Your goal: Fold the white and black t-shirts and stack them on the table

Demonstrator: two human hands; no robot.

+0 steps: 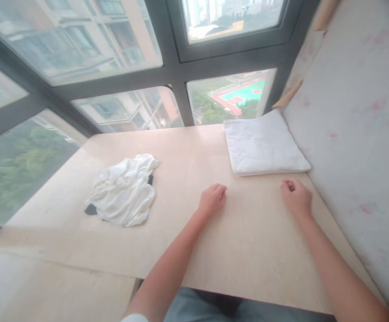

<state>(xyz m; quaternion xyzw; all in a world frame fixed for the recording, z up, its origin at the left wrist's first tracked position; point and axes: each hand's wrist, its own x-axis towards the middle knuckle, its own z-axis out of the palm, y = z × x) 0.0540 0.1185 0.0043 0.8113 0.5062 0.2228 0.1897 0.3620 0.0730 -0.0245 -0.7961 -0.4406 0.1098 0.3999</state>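
Observation:
My left hand [213, 198] rests on the pale wooden tabletop [187, 179], its fingers curled closed and nothing showing in them. To the right, my right hand [297, 197] is also closed in a loose fist, with only a dark hollow visible inside. Just beyond it lies a neatly folded white cloth [264, 143], flat against the wall side and apart from both hands. A crumpled white cloth garment [123, 192] sits on the left part of the table, with dark pieces [91, 209] poking out from under it.
Grey-framed windows [177, 80] rise along the far and left edges of the table. A flowered wall [358, 125] borders the right side, with peeling wallpaper [287, 96] near the corner. Another pale surface [46, 286] adjoins at the front left.

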